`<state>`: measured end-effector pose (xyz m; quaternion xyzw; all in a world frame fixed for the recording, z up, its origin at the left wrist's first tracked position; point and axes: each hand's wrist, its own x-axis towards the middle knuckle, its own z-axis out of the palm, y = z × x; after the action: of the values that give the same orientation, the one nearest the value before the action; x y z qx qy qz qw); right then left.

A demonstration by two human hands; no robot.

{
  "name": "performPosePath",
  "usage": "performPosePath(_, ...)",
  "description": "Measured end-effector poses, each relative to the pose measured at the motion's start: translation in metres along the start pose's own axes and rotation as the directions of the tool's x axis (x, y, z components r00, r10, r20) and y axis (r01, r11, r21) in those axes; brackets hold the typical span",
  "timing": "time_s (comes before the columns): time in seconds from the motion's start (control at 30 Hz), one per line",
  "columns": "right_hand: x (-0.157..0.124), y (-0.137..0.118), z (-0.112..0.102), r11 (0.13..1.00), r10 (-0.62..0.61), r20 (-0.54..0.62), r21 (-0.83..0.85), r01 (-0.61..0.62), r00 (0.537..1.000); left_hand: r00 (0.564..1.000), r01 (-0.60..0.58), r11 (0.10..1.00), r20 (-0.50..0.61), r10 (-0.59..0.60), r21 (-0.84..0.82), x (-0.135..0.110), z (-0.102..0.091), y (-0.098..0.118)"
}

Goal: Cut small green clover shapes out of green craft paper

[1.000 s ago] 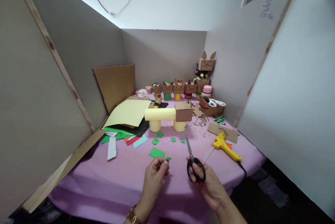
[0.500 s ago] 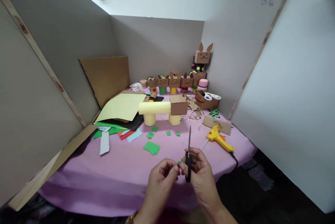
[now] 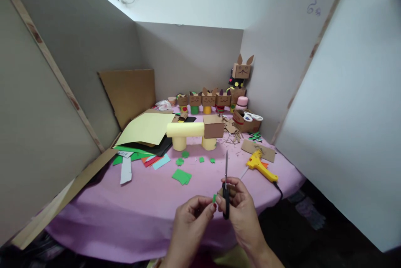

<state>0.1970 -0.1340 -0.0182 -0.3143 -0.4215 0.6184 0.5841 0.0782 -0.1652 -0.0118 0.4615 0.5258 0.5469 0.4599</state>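
Between the fingertips of my left hand [image 3: 194,222] is a small piece of green paper [image 3: 214,198]. My right hand [image 3: 240,207] is closed around the black handles of a pair of scissors [image 3: 226,176], whose blades point up and away from me. Its thumb tip also touches the green piece. Several green cut-outs [image 3: 185,154] and a green paper rectangle [image 3: 181,177] lie on the table just beyond. Behind them stands a pale yellow tube [image 3: 185,129] on two upright yellow rolls, with a brown cardboard box [image 3: 214,126] at its right end.
A yellow glue gun [image 3: 261,167] rests on the right beside a cardboard strip [image 3: 258,151]. Coloured sheets [image 3: 145,128] are stacked on the left. Cardboard animal figures [image 3: 209,100] stand at the back. White scissors [image 3: 252,116] lie on a cardboard box [image 3: 247,123].
My left hand has shifted slightly down and left, and more of the green piece shows between the fingertips. The right hand keeps its hold on the scissors. The view has tilted slightly.
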Motion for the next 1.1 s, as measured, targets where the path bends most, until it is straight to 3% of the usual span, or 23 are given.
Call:
performPosePath(0.17, 0.0, -0.001, 0.002, 0.999, 0.003, -0.021, -0.048, -0.004, 1.0, 0.995, 0.098, 0.986, 0.008, -0.098, -0.137, 0.003, -0.001, 0.001)
performPosePath(0.27, -0.006, 0.002, -0.002, 0.987, 0.0, -0.005, -0.16, 0.0, 1.0, 0.99, 0.117, 0.961, -0.053, -0.134, -0.249, 0.003, -0.002, 0.003)
performPosePath(0.43, -0.028, 0.015, -0.01, 0.941, -0.063, 0.203, -0.314, 0.126, 0.977, 0.977, 0.048, 0.955, -0.184, -0.105, -0.292, -0.005, -0.001, 0.016)
performPosePath(0.63, -0.04, 0.015, -0.005, 0.864, -0.084, 0.338, -0.444, 0.238, 0.937, 0.991, 0.023, 0.933, -0.115, -0.069, -0.359, -0.012, 0.004, 0.024)
performPosePath(0.77, -0.037, 0.012, -0.002, 0.847, -0.115, 0.343, -0.456, 0.272, 0.932, 0.989, 0.026, 0.927, -0.127, -0.079, -0.375, -0.013, 0.006, 0.025)
performPosePath(1.1, -0.035, 0.014, -0.01, 0.806, -0.062, 0.395, -0.522, 0.28, 0.917, 0.992, 0.019, 0.965, -0.117, -0.051, -0.26, -0.013, 0.007, 0.024)
